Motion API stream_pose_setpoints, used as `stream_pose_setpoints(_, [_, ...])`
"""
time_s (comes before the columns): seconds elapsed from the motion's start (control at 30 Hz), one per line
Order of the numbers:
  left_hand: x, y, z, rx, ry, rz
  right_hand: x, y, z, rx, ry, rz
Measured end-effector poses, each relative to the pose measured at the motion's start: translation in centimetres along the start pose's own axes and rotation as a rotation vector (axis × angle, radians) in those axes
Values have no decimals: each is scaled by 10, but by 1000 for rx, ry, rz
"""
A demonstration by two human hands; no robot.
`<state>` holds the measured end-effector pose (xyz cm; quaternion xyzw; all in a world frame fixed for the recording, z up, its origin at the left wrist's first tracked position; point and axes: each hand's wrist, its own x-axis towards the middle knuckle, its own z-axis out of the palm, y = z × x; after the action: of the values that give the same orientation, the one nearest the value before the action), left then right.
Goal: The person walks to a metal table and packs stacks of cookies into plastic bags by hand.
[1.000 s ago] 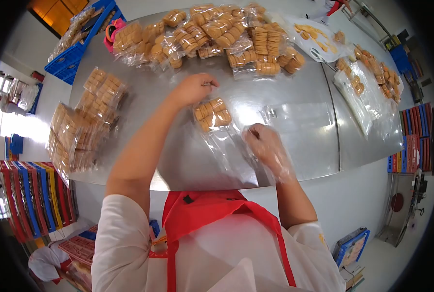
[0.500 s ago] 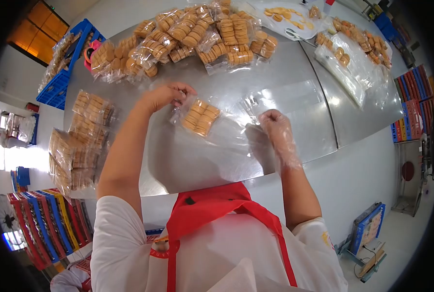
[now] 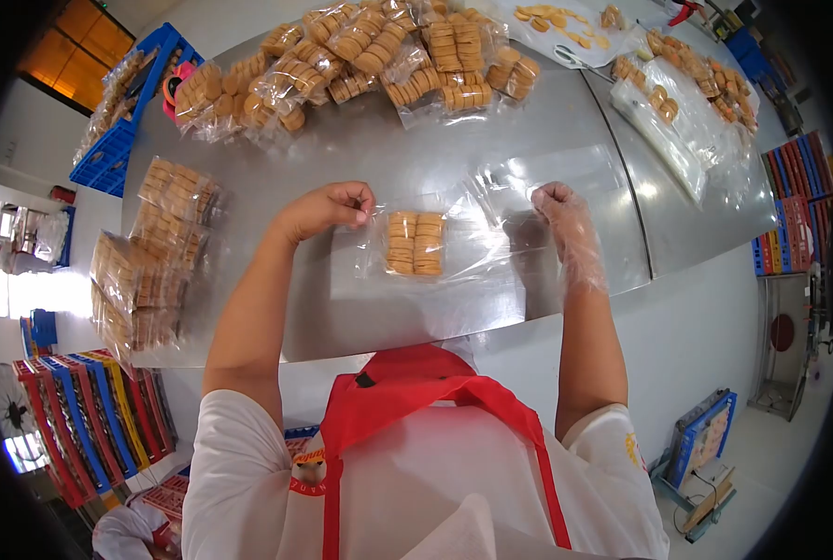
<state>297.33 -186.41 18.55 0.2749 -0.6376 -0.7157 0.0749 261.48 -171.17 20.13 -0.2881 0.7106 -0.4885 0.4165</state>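
Note:
Two rows of round biscuits lie inside a clear plastic bag (image 3: 415, 245) on the steel table in front of me. My bare left hand (image 3: 332, 207) is closed, thumb and fingertips pinching the bag's upper left corner. On the other side, my right hand (image 3: 566, 224) wears a thin clear glove and is closed, its fingers curled on the far right end of the clear plastic. Between the hands the plastic is stretched and wrinkled, with glare on it. Exactly where its edge sits in the right fingers is hidden.
Bagged biscuits are heaped (image 3: 370, 56) along the table's far side. More bags are stacked (image 3: 160, 243) at the left edge. Scissors (image 3: 571, 58), flat clear bags (image 3: 664, 140) and loose biscuits (image 3: 557, 19) lie at the right. A blue crate (image 3: 108, 159) stands beyond the left edge.
The biscuit bag has shifted right and turned from slanted to upright. My left hand has moved slightly down and now pinches its corner; my right hand has moved right and a little up.

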Motion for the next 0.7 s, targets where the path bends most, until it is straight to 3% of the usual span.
stream_pose_setpoints(0.17, [-1,13,-14,69,60,-25,-14,-11,1,-136,87,-123])
stream_pose_setpoints(0.27, [-13,34,18,302,336,69,-33,-1,2,88,192,-104])
stream_pose_setpoints(0.37, [-14,45,49,887,297,326,-58,4,3,136,161,73])
stream_pose_setpoints(0.47, [-12,49,76,1186,247,394,-70,13,5,269,-14,126])
stream_pose_setpoints(0.57, [-6,50,80,1167,216,360,-68,27,3,213,-117,9])
stream_pose_setpoints(0.7, [-4,49,74,1140,249,406,-88,22,-3,225,-128,128])
